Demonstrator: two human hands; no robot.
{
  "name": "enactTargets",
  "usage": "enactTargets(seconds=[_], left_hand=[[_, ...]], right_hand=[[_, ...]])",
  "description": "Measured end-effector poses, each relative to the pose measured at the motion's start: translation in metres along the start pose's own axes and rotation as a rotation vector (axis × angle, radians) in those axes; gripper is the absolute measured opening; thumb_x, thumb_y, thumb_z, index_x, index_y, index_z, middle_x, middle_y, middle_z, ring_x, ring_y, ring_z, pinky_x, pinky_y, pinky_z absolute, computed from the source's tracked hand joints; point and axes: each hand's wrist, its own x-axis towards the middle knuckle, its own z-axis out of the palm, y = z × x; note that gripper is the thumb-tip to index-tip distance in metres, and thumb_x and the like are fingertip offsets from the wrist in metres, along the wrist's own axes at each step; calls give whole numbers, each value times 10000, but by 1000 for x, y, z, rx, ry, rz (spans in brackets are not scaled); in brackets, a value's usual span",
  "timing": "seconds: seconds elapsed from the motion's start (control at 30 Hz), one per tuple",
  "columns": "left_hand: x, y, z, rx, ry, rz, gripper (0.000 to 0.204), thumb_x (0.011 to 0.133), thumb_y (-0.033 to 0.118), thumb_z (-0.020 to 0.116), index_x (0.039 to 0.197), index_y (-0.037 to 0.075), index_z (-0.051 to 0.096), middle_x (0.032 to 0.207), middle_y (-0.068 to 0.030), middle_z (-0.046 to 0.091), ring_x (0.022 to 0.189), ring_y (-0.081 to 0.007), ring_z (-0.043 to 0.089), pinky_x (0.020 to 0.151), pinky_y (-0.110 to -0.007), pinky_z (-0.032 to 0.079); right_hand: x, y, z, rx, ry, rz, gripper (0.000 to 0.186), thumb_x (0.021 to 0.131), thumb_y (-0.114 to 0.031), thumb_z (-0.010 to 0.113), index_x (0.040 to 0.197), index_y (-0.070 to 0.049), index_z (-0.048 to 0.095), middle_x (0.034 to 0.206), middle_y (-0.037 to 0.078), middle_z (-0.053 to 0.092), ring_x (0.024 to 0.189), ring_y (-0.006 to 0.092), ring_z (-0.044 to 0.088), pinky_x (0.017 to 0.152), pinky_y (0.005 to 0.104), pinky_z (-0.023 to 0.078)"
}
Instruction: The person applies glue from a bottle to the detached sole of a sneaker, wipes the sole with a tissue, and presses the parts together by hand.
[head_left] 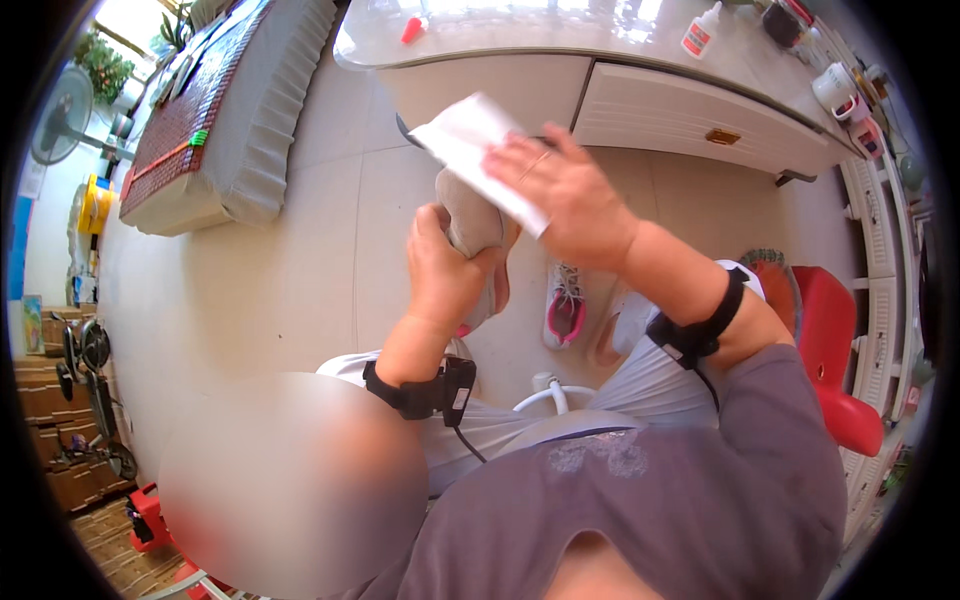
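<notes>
My left hand [445, 265] is wrapped round a light grey shoe [470, 215], thumb across it, and holds it off the floor. A bit of pink shows at the shoe's lower end. Just above and to the right, my right hand [560, 190] grips a flat white sheet [468, 140], paper or cloth, with the fingers laid along it. Motion blurs the right fingertips and the sheet. The sheet is close over the shoe's far end; I cannot tell whether they touch. On the floor between my feet stands a second sneaker [567, 308] with grey laces and a pink lining.
A glossy white desk [540, 40] with a drawer runs across the far side. On it are a white squeeze bottle [702, 30] and a small red cap [412, 29]. A draped bench [235, 130] stands left, a red chair [830, 360] right, a fan [68, 115] far left.
</notes>
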Motion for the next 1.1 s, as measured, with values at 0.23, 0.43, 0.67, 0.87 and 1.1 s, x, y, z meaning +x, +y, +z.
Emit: enactTargets(seconds=[0.23,0.43,0.67,0.87,1.1], left_hand=[[-3,10,4,-398,-193,-67,583,579,27,716,1045,17,366,965,-99,502,888,-182,505,761,-315,447],[-3,20,10,-405,-222,-103,585,599,55,704,1059,11,345,978,-123,490,883,-197,510,758,-309,436],[-7,31,16,-316,-132,28,557,617,70,701,1045,9,350,951,-118,503,865,-193,518,725,-303,442],[-11,36,20,-370,-242,-30,565,633,109,726,1051,25,356,993,-94,480,893,-166,490,754,-290,433],[-16,23,41,-466,-132,-114,584,637,111,730,1076,40,351,1006,-73,474,888,-153,492,741,-284,444]], right_hand=[[-17,14,10,175,35,103,341,906,-259,324,1064,-83,571,1162,110,510,1189,235,361,1015,412,160],[-14,28,7,446,116,408,353,905,-265,323,1007,-48,584,925,157,596,946,298,529,879,360,365],[0,-11,-14,1281,201,535,366,913,-268,330,1020,-3,559,914,169,604,825,278,568,778,310,431],[-3,-3,8,731,120,477,472,876,-358,407,1167,12,449,1161,233,465,1133,290,411,952,324,297],[-2,-6,6,1043,-43,495,374,888,-303,413,1084,-3,519,926,140,586,836,202,537,782,278,410]])
